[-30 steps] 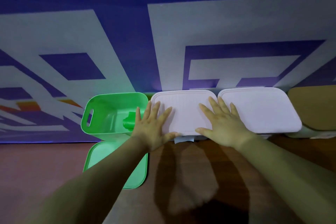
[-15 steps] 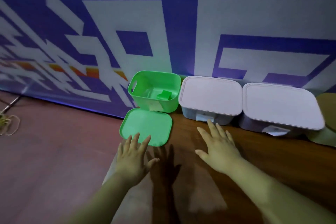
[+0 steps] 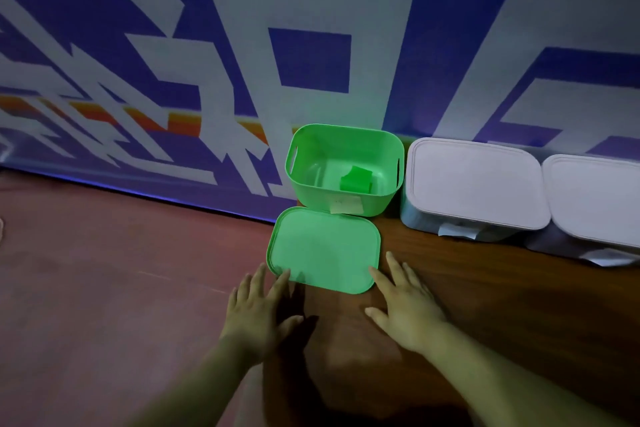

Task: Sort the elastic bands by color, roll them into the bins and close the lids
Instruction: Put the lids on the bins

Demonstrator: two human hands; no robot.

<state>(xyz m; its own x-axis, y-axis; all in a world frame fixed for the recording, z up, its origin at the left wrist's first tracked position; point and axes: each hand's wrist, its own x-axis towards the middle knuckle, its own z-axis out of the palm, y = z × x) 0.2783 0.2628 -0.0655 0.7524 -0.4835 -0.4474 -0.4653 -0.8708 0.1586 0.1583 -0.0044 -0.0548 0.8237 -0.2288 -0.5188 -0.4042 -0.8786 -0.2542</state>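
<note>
My left hand (image 3: pixel 258 305) and my right hand (image 3: pixel 403 302) are both spread flat, palms down, fingers straight and a little apart, and neither has hold of anything. Between them and just ahead of my fingertips lies the green lid (image 3: pixel 323 250), flat on the surface. My left forefinger reaches its near left corner and my right forefinger its near right corner, though I cannot tell whether either tip is really touching the rim. Straight beyond the lid, farther from my hands, stands the green bin (image 3: pixel 344 168), uncovered, its front wall right against the lid's far edge and a pale label (image 3: pixel 346 205) stuck on that wall. Inside it, on the bottom, sits a rolled green band (image 3: pixel 356 178). Ahead and to the outside of my right hand is a white bin (image 3: pixel 474 184) with its lid on, just beside the green one, and past it a second white bin (image 3: pixel 595 198), also covered. My right hand is over the wooden tabletop (image 3: pixel 502 288), and my left is over a reddish surface (image 3: pixel 104 288).
</note>
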